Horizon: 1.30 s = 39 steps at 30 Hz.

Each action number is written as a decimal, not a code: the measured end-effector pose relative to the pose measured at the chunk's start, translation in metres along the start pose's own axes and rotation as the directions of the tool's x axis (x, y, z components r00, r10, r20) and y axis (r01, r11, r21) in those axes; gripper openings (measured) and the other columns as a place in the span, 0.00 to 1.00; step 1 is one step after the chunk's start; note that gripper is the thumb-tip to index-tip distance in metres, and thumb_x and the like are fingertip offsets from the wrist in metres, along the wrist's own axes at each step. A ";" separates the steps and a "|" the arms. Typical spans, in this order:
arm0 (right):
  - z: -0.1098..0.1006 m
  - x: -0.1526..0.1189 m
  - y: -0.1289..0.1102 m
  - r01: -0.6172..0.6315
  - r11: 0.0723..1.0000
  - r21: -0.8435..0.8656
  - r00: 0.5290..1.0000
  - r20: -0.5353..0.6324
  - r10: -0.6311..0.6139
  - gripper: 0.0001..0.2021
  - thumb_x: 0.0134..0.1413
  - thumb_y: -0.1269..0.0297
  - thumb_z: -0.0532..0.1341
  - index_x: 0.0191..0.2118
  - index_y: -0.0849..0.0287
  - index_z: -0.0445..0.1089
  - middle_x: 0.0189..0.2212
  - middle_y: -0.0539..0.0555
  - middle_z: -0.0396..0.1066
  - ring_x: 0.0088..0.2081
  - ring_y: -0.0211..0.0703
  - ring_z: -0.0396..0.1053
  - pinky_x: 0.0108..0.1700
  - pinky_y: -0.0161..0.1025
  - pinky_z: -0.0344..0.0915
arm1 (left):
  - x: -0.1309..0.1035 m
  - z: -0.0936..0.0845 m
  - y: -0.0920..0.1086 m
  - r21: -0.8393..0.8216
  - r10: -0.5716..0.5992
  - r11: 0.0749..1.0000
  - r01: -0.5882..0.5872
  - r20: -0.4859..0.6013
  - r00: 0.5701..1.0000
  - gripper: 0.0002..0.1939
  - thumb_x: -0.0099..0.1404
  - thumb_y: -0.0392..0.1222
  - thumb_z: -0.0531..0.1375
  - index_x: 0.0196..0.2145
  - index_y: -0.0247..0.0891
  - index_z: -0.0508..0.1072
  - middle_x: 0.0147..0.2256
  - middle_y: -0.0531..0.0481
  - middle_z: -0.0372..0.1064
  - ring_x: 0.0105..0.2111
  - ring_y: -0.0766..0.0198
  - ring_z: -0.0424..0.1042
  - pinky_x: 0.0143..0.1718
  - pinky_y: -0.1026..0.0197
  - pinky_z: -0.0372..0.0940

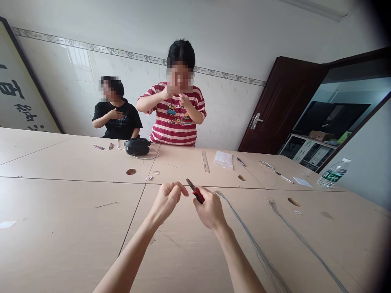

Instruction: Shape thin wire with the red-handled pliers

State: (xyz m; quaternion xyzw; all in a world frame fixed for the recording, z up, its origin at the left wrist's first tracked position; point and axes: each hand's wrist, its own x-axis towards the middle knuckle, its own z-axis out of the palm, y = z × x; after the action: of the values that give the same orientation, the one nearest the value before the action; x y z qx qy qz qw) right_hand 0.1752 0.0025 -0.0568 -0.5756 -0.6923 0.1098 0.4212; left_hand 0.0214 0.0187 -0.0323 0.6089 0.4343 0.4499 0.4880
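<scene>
right now the right hand [210,211] is clenched around red-handled pliers [195,191], dark nose pointing up and left toward the left hand [166,199]. that hand is curled into a loose fist, fingertips pinched together; whatever it pinches is too small to see, probably a wire end. both hands hover just above the table [61,228]. a bundle of thin wires [244,228] runs from just beside the right hand back toward the wearer, with a second bundle [305,240] further right. to work well here, i'd judge the pinch should hold steady near the plier nose. across the table, a person in a striped shirt [177,118] holds both hands up.
</scene>
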 end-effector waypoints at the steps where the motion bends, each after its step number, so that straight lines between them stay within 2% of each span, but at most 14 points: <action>1: 0.000 0.000 0.000 0.006 1.000 -0.012 1.000 -0.006 -0.006 0.12 0.47 0.73 0.52 0.33 0.55 0.70 0.28 0.50 0.72 0.26 0.39 0.65 0.29 0.33 0.56 | 0.000 -0.002 0.001 -0.005 -0.016 1.000 0.016 -0.010 1.000 0.12 0.56 0.41 0.49 0.25 0.36 0.70 0.16 0.61 0.41 0.18 0.71 0.40 0.20 0.65 0.40; 4: 0.000 -0.001 -0.001 0.027 0.998 -0.055 1.000 -0.012 -0.028 0.11 0.48 0.73 0.52 0.33 0.55 0.69 0.26 0.49 0.70 0.25 0.39 0.62 0.28 0.33 0.54 | 0.001 -0.007 0.002 -0.009 -0.059 0.998 0.058 -0.059 0.997 0.11 0.57 0.45 0.55 0.31 0.36 0.73 0.17 0.61 0.43 0.18 0.71 0.40 0.21 0.65 0.39; 8: 0.003 -0.003 -0.003 0.048 0.995 -0.090 0.999 -0.019 -0.050 0.10 0.48 0.73 0.52 0.32 0.55 0.68 0.25 0.48 0.68 0.24 0.38 0.60 0.27 0.33 0.53 | 0.003 -0.010 0.002 -0.019 -0.072 0.997 0.071 -0.053 0.996 0.13 0.56 0.49 0.61 0.31 0.35 0.73 0.18 0.60 0.48 0.18 0.72 0.41 0.21 0.64 0.38; 13: 0.003 -0.004 -0.006 0.048 0.995 -0.086 0.999 -0.017 -0.050 0.10 0.49 0.73 0.52 0.33 0.55 0.69 0.26 0.49 0.70 0.26 0.39 0.63 0.28 0.33 0.53 | 0.003 -0.012 0.002 -0.018 -0.078 0.997 0.078 -0.033 0.996 0.14 0.56 0.51 0.63 0.30 0.36 0.73 0.17 0.61 0.44 0.19 0.72 0.41 0.22 0.64 0.38; 20: 0.003 -0.003 -0.007 0.060 0.993 -0.103 0.998 -0.025 -0.063 0.09 0.49 0.73 0.53 0.33 0.56 0.69 0.27 0.49 0.70 0.27 0.40 0.65 0.29 0.34 0.54 | 0.004 -0.011 -0.002 -0.014 -0.053 0.999 0.053 -0.016 0.998 0.15 0.57 0.53 0.63 0.29 0.36 0.73 0.18 0.60 0.45 0.20 0.72 0.40 0.22 0.64 0.36; 24: 0.003 -0.003 -0.006 0.108 0.994 -0.034 0.993 -0.044 -0.109 0.09 0.50 0.74 0.54 0.34 0.56 0.68 0.29 0.50 0.69 0.32 0.41 0.66 0.32 0.34 0.58 | 0.004 -0.011 0.000 -0.025 -0.062 0.998 0.062 -0.021 0.998 0.16 0.56 0.53 0.63 0.28 0.36 0.72 0.18 0.60 0.46 0.19 0.72 0.40 0.22 0.64 0.37; 29: -0.002 -0.003 -0.011 0.093 0.986 0.142 0.995 -0.059 -0.085 0.06 0.58 0.66 0.55 0.38 0.57 0.68 0.31 0.52 0.69 0.34 0.42 0.67 0.37 0.37 0.63 | 0.003 -0.011 0.003 -0.011 -0.094 0.995 0.094 -0.026 0.995 0.15 0.54 0.52 0.64 0.28 0.36 0.72 0.18 0.61 0.48 0.20 0.72 0.42 0.22 0.64 0.39; 34: -0.010 -0.002 -0.011 0.079 0.976 0.204 0.996 -0.064 -0.067 0.08 0.61 0.60 0.55 0.39 0.57 0.68 0.31 0.52 0.68 0.35 0.42 0.67 0.40 0.37 0.64 | 0.001 -0.016 0.006 -0.014 -0.135 0.991 0.136 0.064 0.989 0.14 0.54 0.50 0.63 0.27 0.36 0.71 0.18 0.61 0.46 0.20 0.72 0.40 0.22 0.64 0.37; 39: -0.014 -0.003 -0.010 0.133 0.963 0.233 0.990 0.004 -0.137 0.07 0.62 0.61 0.55 0.39 0.56 0.67 0.35 0.52 0.70 0.38 0.42 0.68 0.43 0.37 0.64 | 0.000 -0.020 0.007 -0.043 -0.140 0.988 0.149 0.165 0.976 0.13 0.56 0.49 0.64 0.26 0.36 0.69 0.17 0.62 0.43 0.19 0.72 0.38 0.21 0.64 0.36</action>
State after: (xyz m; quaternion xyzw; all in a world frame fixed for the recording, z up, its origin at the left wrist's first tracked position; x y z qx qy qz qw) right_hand 0.1781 -0.0078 -0.0435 -0.4728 -0.7166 0.1666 0.4850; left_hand 0.0027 0.0220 -0.0229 0.5964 0.4240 0.3742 0.5696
